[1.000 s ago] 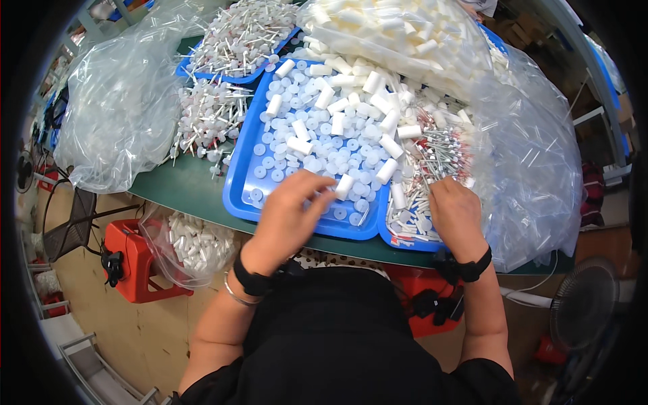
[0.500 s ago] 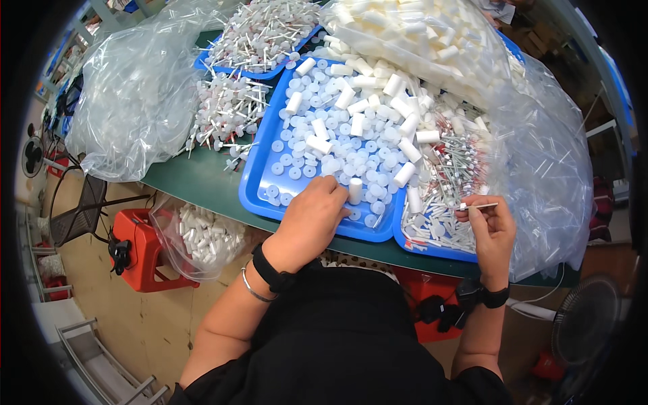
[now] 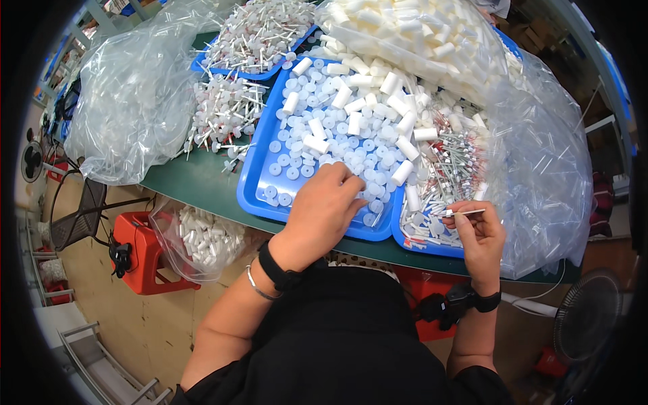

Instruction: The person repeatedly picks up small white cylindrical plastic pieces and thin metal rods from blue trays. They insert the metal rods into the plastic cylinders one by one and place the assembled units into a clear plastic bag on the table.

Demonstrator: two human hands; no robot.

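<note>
Okay, left hand (image 3: 324,209) rests fingers-down among white round caps (image 3: 351,152) in the blue tray (image 3: 260,158) (grasp hidden, cannot tell). Right hand (image 3: 480,233), just right of that tray, pinches a thin white stick (image 3: 466,212).

Left hand (image 3: 324,209) lies palm-down; right hand (image 3: 480,233) pinches.

White caps (image 3: 351,145) fill a blue tray (image 3: 251,192) on a green table (image 3: 196,185).

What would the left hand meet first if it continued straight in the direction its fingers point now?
Most likely the small white round caps in the blue tray; the left hand already rests at their edge.
</note>
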